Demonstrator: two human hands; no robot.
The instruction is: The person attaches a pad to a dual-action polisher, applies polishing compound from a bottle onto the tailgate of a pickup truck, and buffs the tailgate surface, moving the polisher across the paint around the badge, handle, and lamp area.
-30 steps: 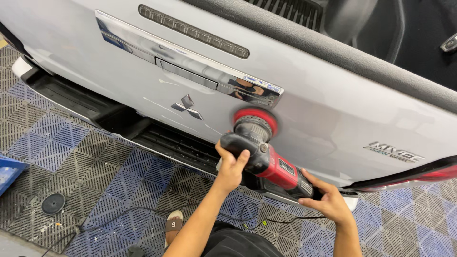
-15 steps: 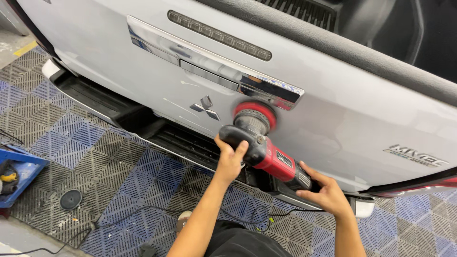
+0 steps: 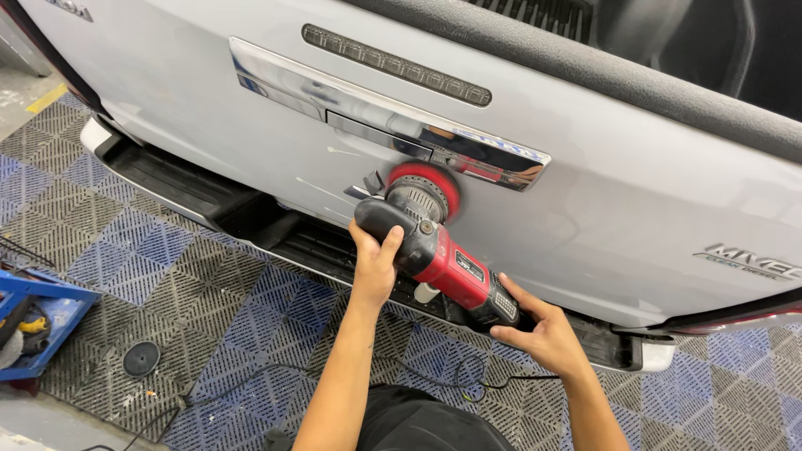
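A red and black power polisher (image 3: 447,263) presses its round red pad (image 3: 424,185) against the silver tailgate (image 3: 618,200) of a pickup truck, just below the chrome handle trim (image 3: 376,108) and over the emblem. My left hand (image 3: 373,260) grips the black front handle of the polisher. The rear end of the tool's body rests in my right hand (image 3: 543,332). A black power cord (image 3: 468,380) trails from the tool down to the floor.
The black rear bumper step (image 3: 192,196) runs below the tailgate. Grey and blue grid floor tiles (image 3: 159,276) cover the ground. A blue tray with tools (image 3: 38,321) sits at the left, with a black round disc (image 3: 141,358) near it.
The polisher and both hands have shifted left along the tailgate onto the emblem, closer to the chrome trim. The view has also shifted, with the tailgate now sitting further right in frame.
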